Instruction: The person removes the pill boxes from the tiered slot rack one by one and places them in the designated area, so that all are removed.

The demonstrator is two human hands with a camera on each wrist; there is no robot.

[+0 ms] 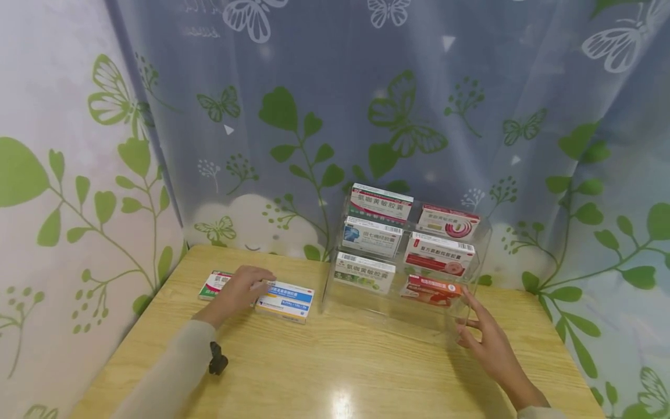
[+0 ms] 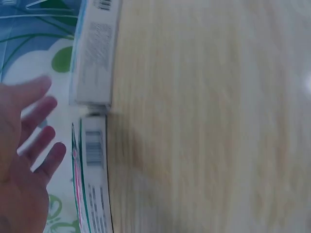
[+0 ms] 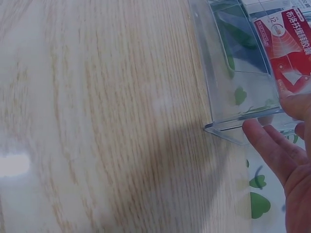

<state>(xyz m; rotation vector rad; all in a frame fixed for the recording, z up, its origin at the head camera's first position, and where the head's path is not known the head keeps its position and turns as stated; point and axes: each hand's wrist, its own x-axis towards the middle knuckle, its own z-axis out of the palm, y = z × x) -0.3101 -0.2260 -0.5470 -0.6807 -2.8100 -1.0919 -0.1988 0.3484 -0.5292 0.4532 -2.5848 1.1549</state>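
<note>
My left hand [image 1: 242,294] reaches over two medicine boxes on the table. One is a white and blue medicine box [image 1: 287,301], partly behind the fingers; the other, a green and white medicine box [image 1: 216,284], lies to its left. In the left wrist view the fingers spread loosely beside the ends of both boxes, with a gap between. My right hand [image 1: 491,343] is at the right end of a clear display rack [image 1: 387,317]. Its forefinger touches the end of a red medicine box [image 3: 287,48] in the front tier, while the thumb lies by the rack's side.
The rack's three tiers also hold a green-patterned box [image 1: 364,273], a blue and white box [image 1: 371,237], a red and white box [image 1: 439,255] and others behind. The wooden table [image 1: 314,372] ends at a patterned curtain [image 1: 314,70].
</note>
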